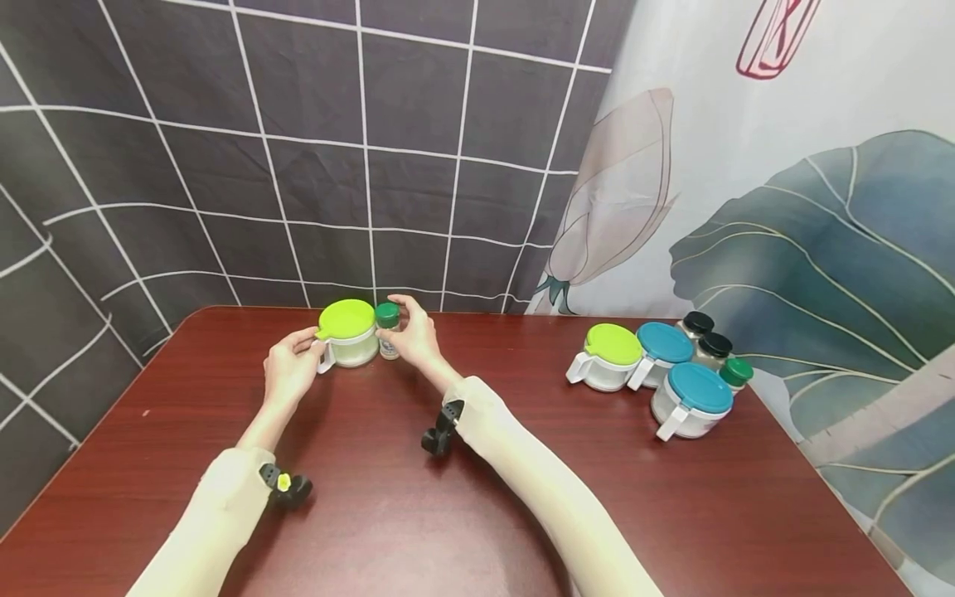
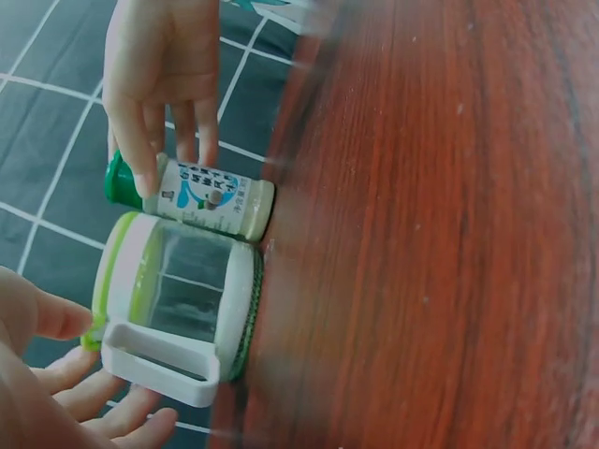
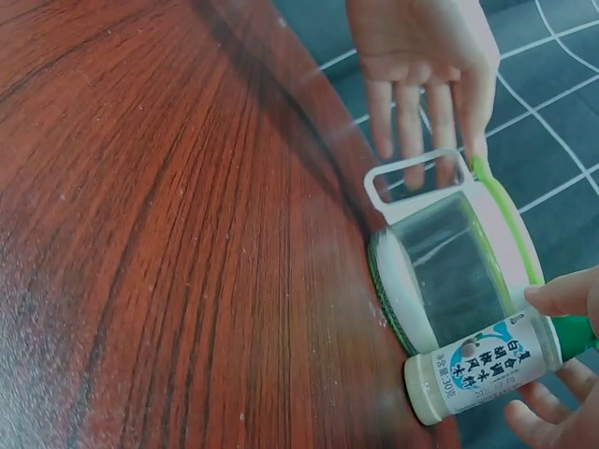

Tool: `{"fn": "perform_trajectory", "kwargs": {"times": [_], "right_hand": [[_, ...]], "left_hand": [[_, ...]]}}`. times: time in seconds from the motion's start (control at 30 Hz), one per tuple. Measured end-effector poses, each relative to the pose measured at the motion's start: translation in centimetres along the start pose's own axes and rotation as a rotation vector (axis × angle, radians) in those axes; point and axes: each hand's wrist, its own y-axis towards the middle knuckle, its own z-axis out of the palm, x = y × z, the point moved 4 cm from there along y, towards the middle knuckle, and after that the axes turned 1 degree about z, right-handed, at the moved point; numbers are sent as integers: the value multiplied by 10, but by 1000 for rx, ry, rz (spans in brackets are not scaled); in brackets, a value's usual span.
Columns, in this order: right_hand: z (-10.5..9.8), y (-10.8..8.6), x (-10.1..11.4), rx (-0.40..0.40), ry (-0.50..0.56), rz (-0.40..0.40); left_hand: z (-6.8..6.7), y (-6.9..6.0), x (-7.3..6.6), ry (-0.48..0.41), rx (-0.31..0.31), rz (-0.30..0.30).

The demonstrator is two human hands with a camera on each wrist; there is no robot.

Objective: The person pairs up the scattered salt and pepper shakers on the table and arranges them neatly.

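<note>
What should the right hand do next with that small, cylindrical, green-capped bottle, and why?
Probably let go: the right hand pinches the bottle, which seems to stand upright on the reddish-brown wood-grained table, close beside the round clear-walled jar with a lime-green lid, so it likely needs no support.

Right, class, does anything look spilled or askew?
Nothing stands out: the far-left lime-lidded jar and the white-pepper shaker beside it stand upright and closed; no spill shows, just a pale fleck on the tabletop.
</note>
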Motion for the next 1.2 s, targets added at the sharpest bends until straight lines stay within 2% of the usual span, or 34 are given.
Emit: {"fn": "perform_trajectory", "kwargs": {"times": [0.13, 0.43, 0.77, 0.93, 1.2], "right_hand": [[-2, -3, 3, -6, 3, -18], [-13, -11, 3, -49, -152, -138], [-30, -16, -2, -50, -172, -126], [-41, -19, -2, -71, -164, -154], [-56, -26, -3, -80, -180, -154]], "left_hand": [[-3, -4, -7, -27, -37, 40], [-5, -14, -22, -33, -79, 133], [-1, -26, -33, -90, -130, 255], [6, -30, -39, -134, -122, 286], [22, -37, -46, -177, -76, 308]]}}
